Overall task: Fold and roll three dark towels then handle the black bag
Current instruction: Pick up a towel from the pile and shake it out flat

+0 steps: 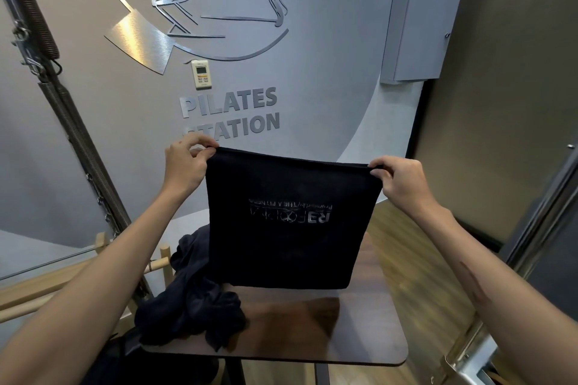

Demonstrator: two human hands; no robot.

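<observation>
A dark towel [292,219] is held up above the table [359,331], stretched flat between both hands, its lower edge hanging just above the tabletop towards the far side. The upper left corner is pinched by the left hand [184,166], thumb and fingertips closed on the hem; the upper right corner is gripped by the right hand [400,180], the fingers curled over the top edge. A pale printed logo is seen on the cloth, upside down and mirrored. A heap [194,300] of crumpled dark towels lies at the table's left edge, reaching from behind the held towel down to the near left corner, where some cloth hangs over the rim. How many towels are in the heap cannot be told. A black shape [125,362], possibly a bag, is seen below the near left corner, but it is too dark to be made out. A grey wall [312,72] stands behind the table, with a metal figure emblem, the words "PILATES STATION" and a small white controller [201,73] mounted on it. A grey box [419,31] is fixed higher on the right. Metal springs [72,122] and wooden bars [37,294] are seen on the left.
</observation>
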